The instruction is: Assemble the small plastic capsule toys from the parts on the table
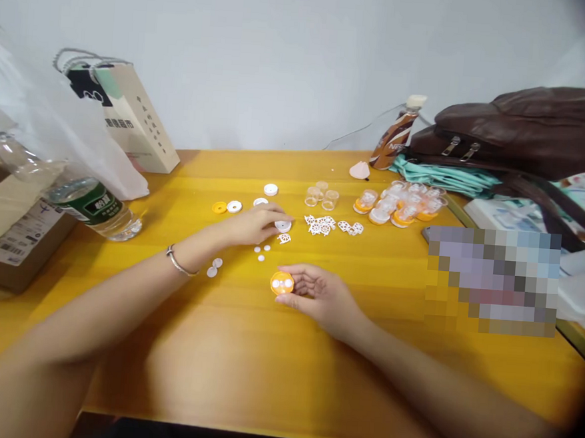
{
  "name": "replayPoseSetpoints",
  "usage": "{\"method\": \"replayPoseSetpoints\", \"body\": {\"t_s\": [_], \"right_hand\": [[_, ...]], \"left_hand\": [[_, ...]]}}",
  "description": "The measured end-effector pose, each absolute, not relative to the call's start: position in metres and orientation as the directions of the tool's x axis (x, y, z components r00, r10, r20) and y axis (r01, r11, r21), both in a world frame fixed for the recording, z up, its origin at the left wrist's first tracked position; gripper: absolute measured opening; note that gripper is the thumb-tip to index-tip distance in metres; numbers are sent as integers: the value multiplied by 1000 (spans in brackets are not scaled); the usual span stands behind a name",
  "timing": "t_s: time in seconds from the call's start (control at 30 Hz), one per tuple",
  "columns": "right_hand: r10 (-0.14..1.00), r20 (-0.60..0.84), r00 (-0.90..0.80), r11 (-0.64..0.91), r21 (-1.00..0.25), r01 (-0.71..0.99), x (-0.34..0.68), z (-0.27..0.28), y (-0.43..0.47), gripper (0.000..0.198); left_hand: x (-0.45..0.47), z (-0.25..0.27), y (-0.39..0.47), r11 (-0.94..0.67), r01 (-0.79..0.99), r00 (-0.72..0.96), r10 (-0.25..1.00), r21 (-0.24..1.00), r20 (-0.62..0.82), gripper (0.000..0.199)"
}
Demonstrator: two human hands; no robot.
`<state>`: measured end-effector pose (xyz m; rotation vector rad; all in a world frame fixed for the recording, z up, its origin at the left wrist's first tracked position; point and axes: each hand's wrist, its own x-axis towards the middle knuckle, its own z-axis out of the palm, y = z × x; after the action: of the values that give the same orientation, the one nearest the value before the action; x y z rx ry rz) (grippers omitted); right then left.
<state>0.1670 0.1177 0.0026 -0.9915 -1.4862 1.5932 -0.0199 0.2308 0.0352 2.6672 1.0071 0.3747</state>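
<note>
On the left, a green-labelled water bottle [90, 203] is standing beside a cardboard box [26, 270] and near a beige paper bag [136, 125], while at right a brown bag [514, 131] is resting on teal fabric [443, 177].

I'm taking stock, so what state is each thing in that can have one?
Orange round case: held in right grip
White disc: at left grip, hold unclear
Coffee bottle: capped
Water bottle: labelled, fill level unclear
Cardboard box: flap open
Paper carrier bag: standing
Brown leather bag: closure unclear
Clear-topped pieces: clustered
</note>
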Motion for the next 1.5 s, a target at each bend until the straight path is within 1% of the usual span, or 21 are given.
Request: {"method": "replayPoseSetpoints", "body": {"t_s": [0.07,0.13,0.17,0.23,0.27,0.3,0.33,0.37,0.43,0.5,0.57,0.63,0.73,0.87,1.07,1.37,1.43,1.5], "right_hand": [[896,-56,-440,-66,-998,-8,168,3,118,38],[897,-55,-439,-72,-997,-22,168,2,118,38],[897,-53,-439,-76,-996,-35,168,2,118,37],[898,-50,-438,-85,-994,-61,169,2,117,37],[898,-49,-437,-89,-993,-71,169,2,117,37],[897,-48,-439,-92,-993,-79,169,2,117,37],[897,-49,-440,-96,-992,-86,169,2,116,37],[897,-51,-440,-102,-990,-93,168,3,116,37],[896,-64,-440,-123,-986,-108,167,4,114,37],[893,-79,-444,-150,-981,-127,166,6,112,37],[888,-81,-453,-165,-975,-149,165,7,110,36],[890,-76,-450,-170,-970,-174,164,8,108,34],[905,-79,-418,-173,-966,-194,165,7,106,33],[919,-105,-380,-188,-964,-189,165,5,104,34],[922,-113,-371,-180,-972,-150,164,5,103,33],[925,-76,-372,-120,-988,-98,163,5,102,31],[924,-66,-377,-107,-990,-88,163,4,102,31],[920,-56,-387,-93,-993,-76,164,4,102,30]], "left_hand": [[-19,37,233,-707,615,706,691,350,156,24],[-22,43,224,-650,630,635,746,425,199,22],[-25,47,216,-602,619,583,782,505,218,23],[-32,54,194,-447,515,483,856,731,183,27],[-35,56,181,-341,406,449,883,848,140,31],[-39,57,167,-225,297,436,897,928,78,37],[-41,55,153,-122,173,423,905,977,38,40],[-44,53,141,-26,39,408,913,999,8,38],[-47,45,121,127,-163,402,914,978,-52,29],[-47,37,110,233,-259,422,900,937,-107,26],[-45,31,108,281,-294,455,882,914,-125,26],[-43,28,110,285,-302,477,871,910,-115,26],[-42,24,115,255,-281,468,878,925,-99,27],[-44,22,115,198,-188,483,872,962,-85,32],[-41,24,112,105,-42,468,881,994,-73,32],[-40,25,111,53,4,487,872,999,-49,33],[-38,26,108,8,51,482,876,999,-31,34],[-36,28,105,-71,129,464,886,989,3,35]]}}
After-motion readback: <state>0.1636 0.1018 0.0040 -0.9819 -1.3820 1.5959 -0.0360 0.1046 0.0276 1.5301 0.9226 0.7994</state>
